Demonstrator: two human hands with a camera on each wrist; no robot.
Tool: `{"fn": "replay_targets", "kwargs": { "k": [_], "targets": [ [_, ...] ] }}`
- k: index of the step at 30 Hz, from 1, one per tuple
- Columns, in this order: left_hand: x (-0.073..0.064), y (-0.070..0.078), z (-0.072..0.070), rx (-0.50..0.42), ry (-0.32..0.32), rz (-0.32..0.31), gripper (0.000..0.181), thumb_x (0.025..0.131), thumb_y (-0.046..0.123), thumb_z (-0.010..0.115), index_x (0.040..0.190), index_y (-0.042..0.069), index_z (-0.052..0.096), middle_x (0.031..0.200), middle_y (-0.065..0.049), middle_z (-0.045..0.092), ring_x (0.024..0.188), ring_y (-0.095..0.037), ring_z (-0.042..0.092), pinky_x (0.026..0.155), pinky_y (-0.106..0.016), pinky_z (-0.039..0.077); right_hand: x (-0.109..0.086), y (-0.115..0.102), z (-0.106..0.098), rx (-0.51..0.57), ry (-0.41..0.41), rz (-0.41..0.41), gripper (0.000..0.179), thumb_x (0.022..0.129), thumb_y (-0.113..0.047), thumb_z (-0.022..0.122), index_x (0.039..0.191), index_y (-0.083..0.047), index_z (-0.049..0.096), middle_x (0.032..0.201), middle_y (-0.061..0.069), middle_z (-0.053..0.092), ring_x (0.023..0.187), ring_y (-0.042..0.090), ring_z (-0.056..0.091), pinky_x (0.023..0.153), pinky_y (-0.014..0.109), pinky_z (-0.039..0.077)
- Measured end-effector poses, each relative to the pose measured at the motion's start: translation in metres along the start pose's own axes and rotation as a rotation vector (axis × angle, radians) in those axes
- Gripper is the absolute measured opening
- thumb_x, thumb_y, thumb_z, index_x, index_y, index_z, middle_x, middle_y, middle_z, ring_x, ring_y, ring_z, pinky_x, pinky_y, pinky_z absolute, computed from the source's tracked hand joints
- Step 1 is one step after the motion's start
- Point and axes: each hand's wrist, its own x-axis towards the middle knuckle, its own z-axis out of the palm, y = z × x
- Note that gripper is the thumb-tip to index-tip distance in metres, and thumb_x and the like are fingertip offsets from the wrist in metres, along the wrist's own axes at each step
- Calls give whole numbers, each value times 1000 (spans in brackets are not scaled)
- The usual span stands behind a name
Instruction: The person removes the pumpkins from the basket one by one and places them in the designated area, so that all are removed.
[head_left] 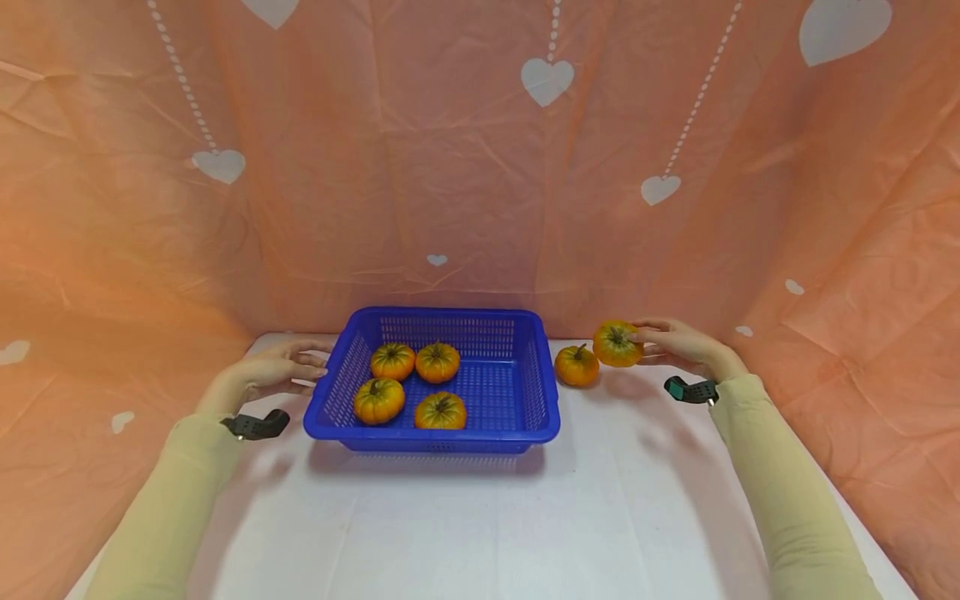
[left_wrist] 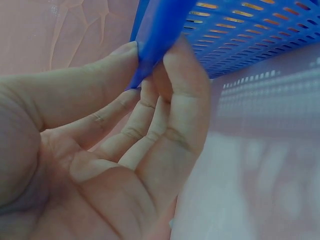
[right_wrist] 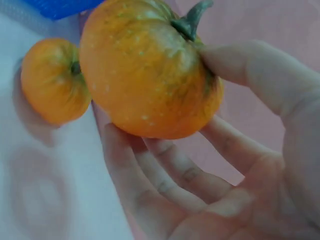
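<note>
My right hand (head_left: 678, 343) holds a small orange pumpkin (head_left: 618, 343) above the table, thumb near its stem and fingers beneath, as the right wrist view shows. Beside it, a second pumpkin (head_left: 577, 366) rests on the table, right of a blue plastic basket (head_left: 431, 435). Inside the basket sit several more pumpkins (head_left: 378, 401), mostly toward its left side. At the basket's left edge, my left hand (head_left: 281, 369) pinches the rim (left_wrist: 155, 40) between thumb and fingers, seen closely in the left wrist view.
A white-covered table (head_left: 450, 525) lies under the basket. Peach cloth with white hearts (head_left: 547, 81) hangs behind and along both sides. Dark wrist devices (head_left: 258, 425) sit on both forearms, below the hands.
</note>
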Motion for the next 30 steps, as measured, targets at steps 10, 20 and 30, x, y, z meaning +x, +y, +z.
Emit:
{"fn": "replay_targets", "kwargs": {
  "k": [10, 20, 30],
  "targets": [
    [-2, 4, 1, -11, -4, -15, 61, 95, 1, 54, 144, -11, 20, 112, -13, 56, 93, -19, 61, 82, -38, 54, -5, 19, -3, 46, 63, 29, 61, 102, -17, 47, 147, 9, 15, 140, 28, 29, 102, 19, 59, 103, 52, 33],
    [-1, 3, 2, -8, -6, -10, 61, 95, 1, 55, 143, -11, 20, 111, -13, 57, 93, -20, 61, 82, -40, 53, -7, 42, 0, 61, 107, 32, 61, 103, -28, 45, 146, 8, 22, 146, 25, 24, 102, 17, 58, 106, 54, 29],
    [0, 1, 0, 9, 9, -22, 59, 95, 2, 54, 143, -10, 22, 112, -12, 57, 95, -21, 61, 84, -41, 53, -1, 52, 1, 26, 162, 43, 64, 103, -25, 45, 146, 12, 17, 148, 30, 19, 110, 17, 49, 105, 43, 35]
  ]
}}
